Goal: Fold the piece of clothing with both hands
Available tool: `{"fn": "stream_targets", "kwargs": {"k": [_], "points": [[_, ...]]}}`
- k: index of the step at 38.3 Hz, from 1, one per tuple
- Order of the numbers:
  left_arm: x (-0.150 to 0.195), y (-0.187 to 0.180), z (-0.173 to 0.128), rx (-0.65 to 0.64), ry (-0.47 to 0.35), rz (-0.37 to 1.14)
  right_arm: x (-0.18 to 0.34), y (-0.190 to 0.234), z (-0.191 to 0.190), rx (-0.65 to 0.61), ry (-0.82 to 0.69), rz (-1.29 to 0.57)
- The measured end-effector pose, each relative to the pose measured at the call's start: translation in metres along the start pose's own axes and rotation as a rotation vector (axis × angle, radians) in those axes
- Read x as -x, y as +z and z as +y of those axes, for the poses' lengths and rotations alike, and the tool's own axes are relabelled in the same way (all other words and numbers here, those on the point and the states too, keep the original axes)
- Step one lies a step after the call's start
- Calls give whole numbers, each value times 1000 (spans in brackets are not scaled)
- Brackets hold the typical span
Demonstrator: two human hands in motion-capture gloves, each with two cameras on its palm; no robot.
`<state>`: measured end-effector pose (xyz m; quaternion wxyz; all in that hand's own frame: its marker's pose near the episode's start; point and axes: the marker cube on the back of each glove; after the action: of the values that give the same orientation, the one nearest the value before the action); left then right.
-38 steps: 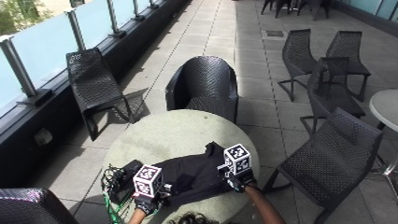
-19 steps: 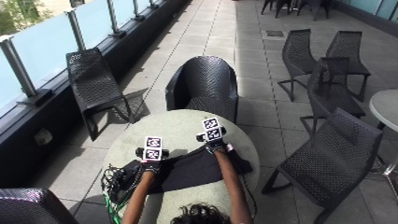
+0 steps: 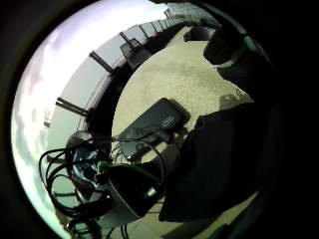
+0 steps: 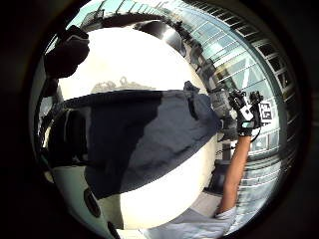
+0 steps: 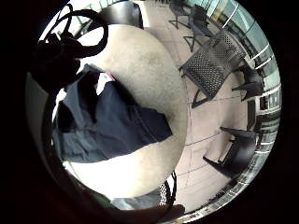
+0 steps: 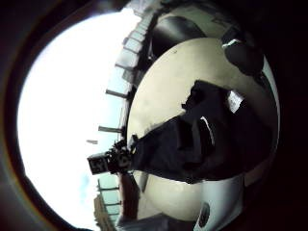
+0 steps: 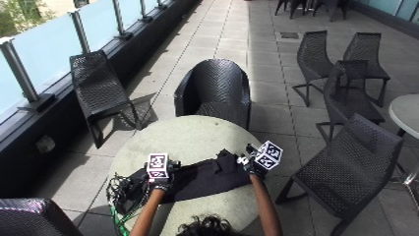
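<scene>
Both hands came nearer; left hand (image 7: 159, 183) and right hand (image 7: 253, 169) touch the soft, limp garment (image 7: 203, 179); grip unclear; take corners

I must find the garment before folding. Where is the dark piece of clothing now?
In the outside view, the dark piece of clothing lies on the near part of the round table, between the left hand and the right hand.
</scene>
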<state>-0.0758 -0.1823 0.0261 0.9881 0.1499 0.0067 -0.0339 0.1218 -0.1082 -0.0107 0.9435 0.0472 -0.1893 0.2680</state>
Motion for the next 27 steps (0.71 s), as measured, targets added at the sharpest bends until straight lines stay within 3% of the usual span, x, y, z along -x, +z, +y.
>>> {"fn": "stream_targets", "kwargs": {"k": [2, 5, 7, 10, 14, 20, 24, 27], "points": [[-7, 5, 7, -12, 35, -48, -25, 2, 12, -12, 80, -17], [-23, -16, 26, -25, 66, -116, -59, 11, 30, 35, 194, 27], [-31, -23, 43, 50, 70, -140, -74, 20, 34, 60, 244, 82], [-35, -9, 62, 208, 57, -148, -79, 34, 43, 175, 293, 148], [-34, 4, 58, 190, 68, -137, -73, 52, 48, 296, 326, 235], [-30, 9, 85, 454, 8, -78, -62, 64, 42, 176, 313, 283], [-30, 6, 76, 370, 27, -91, -58, 63, 41, 125, 322, 237], [-29, -4, 68, 319, 35, -128, -53, 53, 19, -67, 297, 139]]}}
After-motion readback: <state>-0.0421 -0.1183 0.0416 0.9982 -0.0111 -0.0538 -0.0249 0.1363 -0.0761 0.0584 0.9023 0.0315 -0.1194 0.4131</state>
